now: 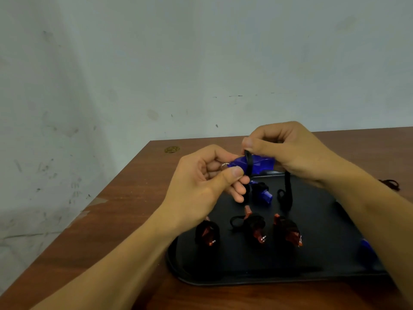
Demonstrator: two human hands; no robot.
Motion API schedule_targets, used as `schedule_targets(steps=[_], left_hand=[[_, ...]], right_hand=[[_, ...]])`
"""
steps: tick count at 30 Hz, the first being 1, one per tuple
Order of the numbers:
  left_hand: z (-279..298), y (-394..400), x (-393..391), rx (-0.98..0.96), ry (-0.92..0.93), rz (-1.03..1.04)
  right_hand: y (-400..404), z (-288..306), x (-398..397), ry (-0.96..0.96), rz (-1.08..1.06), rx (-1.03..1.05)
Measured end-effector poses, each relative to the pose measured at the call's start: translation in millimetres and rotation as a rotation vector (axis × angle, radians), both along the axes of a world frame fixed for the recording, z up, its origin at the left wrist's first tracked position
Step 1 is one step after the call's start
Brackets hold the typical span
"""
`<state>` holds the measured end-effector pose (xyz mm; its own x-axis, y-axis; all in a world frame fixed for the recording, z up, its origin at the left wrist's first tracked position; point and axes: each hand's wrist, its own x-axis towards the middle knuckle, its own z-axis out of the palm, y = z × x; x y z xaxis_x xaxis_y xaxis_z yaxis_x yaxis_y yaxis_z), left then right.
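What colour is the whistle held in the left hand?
Blue; the head view shows the whistle best, black cord wound round it.

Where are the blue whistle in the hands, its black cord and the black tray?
blue whistle [261, 164], head view, on its blue body.
black cord [287, 186], head view, on the hanging stretch.
black tray [223, 280], head view, on its near rim.

Glossy blue plastic whistle [257, 164], matt cord [248, 163]

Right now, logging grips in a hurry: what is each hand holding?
The left hand pinches the blue whistle at its ring end.
The right hand pinches the black cord looped over that whistle.
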<state>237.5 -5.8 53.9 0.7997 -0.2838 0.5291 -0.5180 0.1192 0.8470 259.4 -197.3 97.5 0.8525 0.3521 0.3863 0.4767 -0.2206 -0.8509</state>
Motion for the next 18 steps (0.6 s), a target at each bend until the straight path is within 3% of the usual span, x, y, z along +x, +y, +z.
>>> schedule_targets(steps=[9,14,18], left_hand=[[-1,-6,-2,-0.203,0.160,-0.135],[-2,-7,1,-0.268,0.228,-0.104],[-2,-4,6,-0.338,0.277,-0.033]], right_hand=[[16,-28,-2,0.314,0.064,0.353],[21,-37,-3,0.283,0.004,0.404],[21,-42,-6,0.146,-0.053,0.302]])
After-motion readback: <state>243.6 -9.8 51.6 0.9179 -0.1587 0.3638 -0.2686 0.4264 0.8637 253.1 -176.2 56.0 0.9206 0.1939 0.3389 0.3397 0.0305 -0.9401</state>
